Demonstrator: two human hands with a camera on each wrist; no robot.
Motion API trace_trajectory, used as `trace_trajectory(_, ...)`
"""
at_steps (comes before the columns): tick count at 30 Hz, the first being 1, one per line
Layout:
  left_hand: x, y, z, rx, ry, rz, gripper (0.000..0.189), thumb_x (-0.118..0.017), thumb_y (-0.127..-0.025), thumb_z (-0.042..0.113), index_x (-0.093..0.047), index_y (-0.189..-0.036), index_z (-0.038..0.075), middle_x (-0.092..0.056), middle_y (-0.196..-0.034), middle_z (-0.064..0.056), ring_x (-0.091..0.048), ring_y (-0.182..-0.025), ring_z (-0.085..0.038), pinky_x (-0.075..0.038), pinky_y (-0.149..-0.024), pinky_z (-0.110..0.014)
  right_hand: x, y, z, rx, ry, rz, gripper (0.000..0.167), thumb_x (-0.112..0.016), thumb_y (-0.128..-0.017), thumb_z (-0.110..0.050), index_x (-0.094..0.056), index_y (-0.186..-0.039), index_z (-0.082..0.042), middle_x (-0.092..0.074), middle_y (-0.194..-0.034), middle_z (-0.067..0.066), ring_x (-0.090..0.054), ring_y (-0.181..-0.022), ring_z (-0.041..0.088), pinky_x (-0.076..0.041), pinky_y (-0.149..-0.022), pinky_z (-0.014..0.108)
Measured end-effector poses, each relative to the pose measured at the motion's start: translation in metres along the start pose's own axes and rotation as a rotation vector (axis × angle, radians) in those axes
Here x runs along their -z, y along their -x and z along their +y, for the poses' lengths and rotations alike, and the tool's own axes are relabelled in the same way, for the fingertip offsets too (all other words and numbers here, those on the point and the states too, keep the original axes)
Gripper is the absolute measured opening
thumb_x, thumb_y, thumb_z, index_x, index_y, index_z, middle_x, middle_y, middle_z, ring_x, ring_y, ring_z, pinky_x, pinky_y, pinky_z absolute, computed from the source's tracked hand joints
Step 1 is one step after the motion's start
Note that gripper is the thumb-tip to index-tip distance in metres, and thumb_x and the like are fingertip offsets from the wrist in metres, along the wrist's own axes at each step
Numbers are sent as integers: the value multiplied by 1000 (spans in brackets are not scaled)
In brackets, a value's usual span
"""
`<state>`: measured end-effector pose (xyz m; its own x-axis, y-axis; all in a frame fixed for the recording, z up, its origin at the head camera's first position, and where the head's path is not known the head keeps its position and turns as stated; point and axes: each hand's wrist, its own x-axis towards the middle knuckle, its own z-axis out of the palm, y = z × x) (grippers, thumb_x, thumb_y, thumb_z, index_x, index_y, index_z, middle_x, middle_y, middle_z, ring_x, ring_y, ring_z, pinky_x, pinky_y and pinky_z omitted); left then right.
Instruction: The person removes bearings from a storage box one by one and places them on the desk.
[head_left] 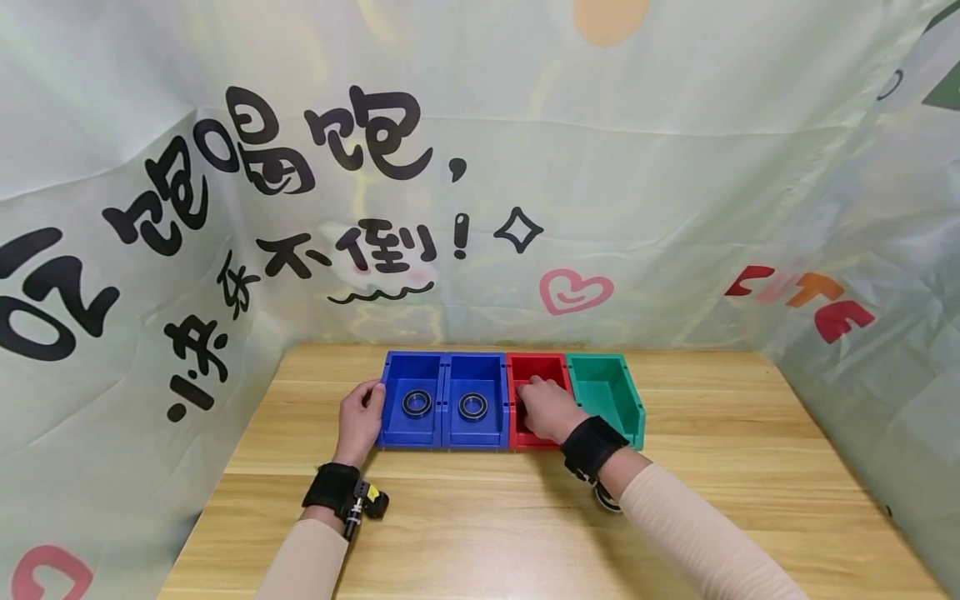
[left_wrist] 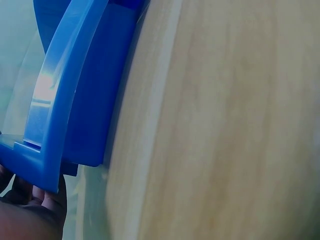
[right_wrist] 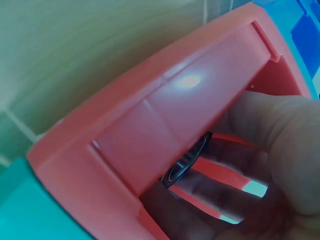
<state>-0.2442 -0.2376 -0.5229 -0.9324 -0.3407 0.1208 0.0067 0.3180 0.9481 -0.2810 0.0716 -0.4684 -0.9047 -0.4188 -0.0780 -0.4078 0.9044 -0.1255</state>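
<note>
Four bins stand side by side: two blue, one red, one green. My left hand [head_left: 360, 421] grips the outer left wall of the leftmost blue bin [head_left: 385, 417]; in the left wrist view the fingers curl behind the bin's corner. A ball bearing [head_left: 417, 404] lies in that bin, and another bearing [head_left: 473, 407] lies in the second blue bin [head_left: 476, 442]. My right hand [head_left: 552, 410] reaches down into the red bin [right_wrist: 165, 115]. There its curled fingers hold a bearing [right_wrist: 187, 160], partly hidden behind the bin's front wall.
The green bin [head_left: 611, 396] stands against the red one's right side. Another bearing [head_left: 607, 500] lies on the wooden table [head_left: 480, 525], partly under my right forearm. A printed cloth wall [head_left: 660, 250] rises behind the table and along both sides.
</note>
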Motion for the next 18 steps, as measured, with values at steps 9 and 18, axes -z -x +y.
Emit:
trace_trajectory(9, 0, 0, 0, 11, 5, -9, 36, -50, -100, 31, -63, -119, 4, -61, -104, -14, -52, -88, -24, -43, -78, -33, 5, 4, -1, 18, 9, 13, 20, -73, -83, -14, -67, -101, -8, -56, -86, 9, -53, -79, 23, -50, -73, 37)
trace_trajectory(18, 1, 0, -1, 10, 5, -10, 37, -50, -100, 31, -63, -120, 3, -61, -105, -14, -52, -89, -25, -43, -79, -35, 10, 8, 3, 58, 19, 36, 33, -73, -81, -14, -68, -113, -8, -57, -88, 9, -52, -77, 21, -50, -70, 34)
